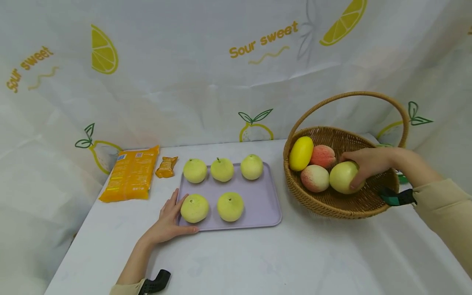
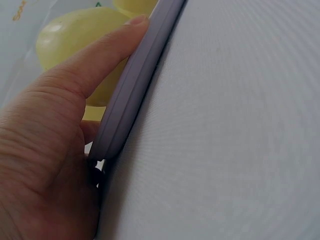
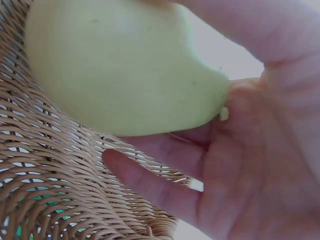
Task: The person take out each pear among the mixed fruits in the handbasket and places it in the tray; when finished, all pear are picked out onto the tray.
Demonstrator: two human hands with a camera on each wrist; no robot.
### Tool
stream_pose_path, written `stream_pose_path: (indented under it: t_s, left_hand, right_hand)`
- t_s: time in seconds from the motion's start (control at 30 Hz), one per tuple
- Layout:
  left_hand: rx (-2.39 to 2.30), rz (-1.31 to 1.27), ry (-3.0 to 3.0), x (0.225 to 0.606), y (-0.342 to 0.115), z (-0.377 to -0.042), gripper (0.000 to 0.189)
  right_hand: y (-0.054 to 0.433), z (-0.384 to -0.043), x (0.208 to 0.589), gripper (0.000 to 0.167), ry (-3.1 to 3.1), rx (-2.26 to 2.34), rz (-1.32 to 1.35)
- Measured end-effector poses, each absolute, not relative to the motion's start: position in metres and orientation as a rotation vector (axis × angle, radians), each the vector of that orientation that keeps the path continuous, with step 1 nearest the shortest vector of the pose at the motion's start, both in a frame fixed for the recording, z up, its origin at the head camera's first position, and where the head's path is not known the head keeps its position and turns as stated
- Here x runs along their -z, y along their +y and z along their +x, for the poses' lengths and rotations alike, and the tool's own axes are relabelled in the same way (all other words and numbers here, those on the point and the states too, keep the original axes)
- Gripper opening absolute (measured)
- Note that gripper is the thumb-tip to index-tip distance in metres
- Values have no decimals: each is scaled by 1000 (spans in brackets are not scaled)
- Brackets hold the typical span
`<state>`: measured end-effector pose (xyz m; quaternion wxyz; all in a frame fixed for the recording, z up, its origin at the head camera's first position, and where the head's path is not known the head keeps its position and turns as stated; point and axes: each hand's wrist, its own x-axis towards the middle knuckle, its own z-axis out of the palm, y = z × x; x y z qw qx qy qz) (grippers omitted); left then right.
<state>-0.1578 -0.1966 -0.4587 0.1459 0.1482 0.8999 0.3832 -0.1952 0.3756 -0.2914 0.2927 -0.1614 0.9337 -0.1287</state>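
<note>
My right hand [image 1: 372, 164] reaches into the wicker basket [image 1: 332, 212] and grips a pale green, round fruit [image 1: 343, 177], thumb on one side and fingers on the other. In the right wrist view, that fruit [image 3: 120, 70] tapers toward the palm, with the woven wall behind it. At the near left corner of the lilac tray [image 1: 258, 205], my left hand [image 1: 167, 221] touches the rim with its thumb and fingers spread. Several yellow-green fruits sit on the tray; one fruit [image 1: 194, 208] is beside the left fingers, another fruit [image 1: 230, 207] to its right.
Inside the basket lie a yellow oval fruit [image 1: 301, 153], a red peach [image 1: 323, 156] and a pinkish peach [image 1: 315, 178]. The basket's tall handle [image 1: 354, 94] arches over them. An orange packet [image 1: 130, 175] and a small orange wrapper [image 1: 166, 167] lie left of the tray.
</note>
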Motion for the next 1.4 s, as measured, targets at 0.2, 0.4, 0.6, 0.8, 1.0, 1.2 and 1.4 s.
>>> stream_pose_path:
  t_s: [0.2,0.4,0.6,0.8,1.0,1.2,1.4]
  left_hand:
    - [-1098,407,2594,458,-199,-157,111]
    - [-1116,415,2591,458,-200,-157,111]
    - [-1115,422,2592,459,-200,-157,111]
    - [-1116,428,2592,459,-199,-157,111]
    - [-1114,428,2594,459,-199,-157,111]
    - [-1102,424,2597,458,-198,-157,112]
    - [-1098,430,2602,457,-196,-157,112]
  right_hand:
    - [367,-182,286,66,2596,412,-480]
    - [356,-171,285,69,2696,443,-543]
    - [346,-161,287,70,2779,507,-568]
    - [339,-151,290,71,2847,564,-546]
    - [333,-142,295,74,2854,647,-485]
    - [323,-136,302,81,2840,810,-349]
    - [311,-129,308,90,2757,1033,-237]
